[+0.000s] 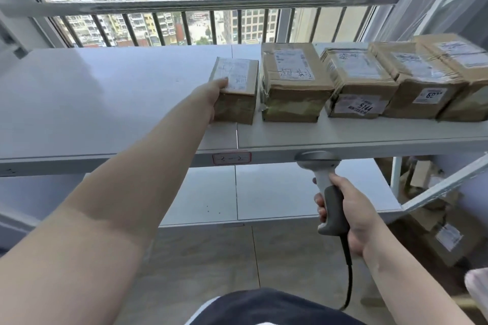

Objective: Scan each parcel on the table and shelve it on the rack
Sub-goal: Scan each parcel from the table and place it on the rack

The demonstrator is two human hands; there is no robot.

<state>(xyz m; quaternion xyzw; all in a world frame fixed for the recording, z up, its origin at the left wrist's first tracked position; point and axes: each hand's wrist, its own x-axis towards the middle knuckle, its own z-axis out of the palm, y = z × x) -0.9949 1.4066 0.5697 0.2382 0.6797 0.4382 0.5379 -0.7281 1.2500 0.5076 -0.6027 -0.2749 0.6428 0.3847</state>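
1. Parcels: five sit in a row on the rack's upper shelf.
2. Left hand grasps the small parcel at nine o'clock of that row.
3. Right hand clenches the scanner; any desk and remaining parcels are unseen.

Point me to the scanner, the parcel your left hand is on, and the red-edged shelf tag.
scanner (333, 200): head view, on its dark grip.
parcel (237, 107): head view, on its front face.
left hand (211, 95): head view, on its back.
shelf tag (231, 158): head view, on its middle.

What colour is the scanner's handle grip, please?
Dark grey on a light grey scanner, seen in the head view.
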